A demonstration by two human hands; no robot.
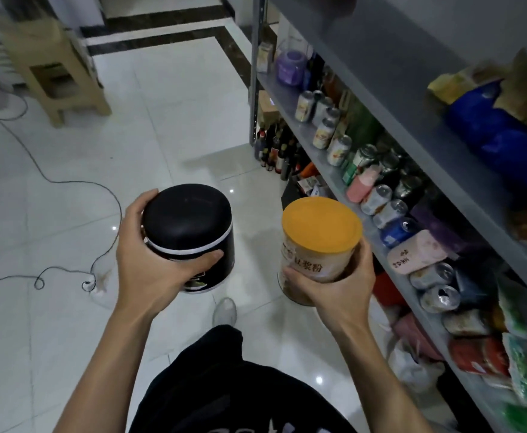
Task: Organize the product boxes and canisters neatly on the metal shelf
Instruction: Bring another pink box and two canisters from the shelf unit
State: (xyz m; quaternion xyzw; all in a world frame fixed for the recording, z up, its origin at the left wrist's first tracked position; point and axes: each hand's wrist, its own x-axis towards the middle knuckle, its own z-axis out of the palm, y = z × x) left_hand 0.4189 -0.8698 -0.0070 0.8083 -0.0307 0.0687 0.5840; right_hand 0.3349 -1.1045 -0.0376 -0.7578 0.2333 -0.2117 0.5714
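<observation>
Our right hand (334,287) grips one orange-lidded beige tin canister (318,242) (label reads 豆浆粉); left hand (149,260) grips one black domed canister (190,229).

A black canister (190,232) with a rounded lid and white band sits upright in the left hand (149,260), thumb across its front. A tan canister (320,245) with an orange lid and printed characters, perhaps slightly tilted, is gripped by the right hand (340,289). The grey metal shelf (381,64) stands just right of that hand
</observation>
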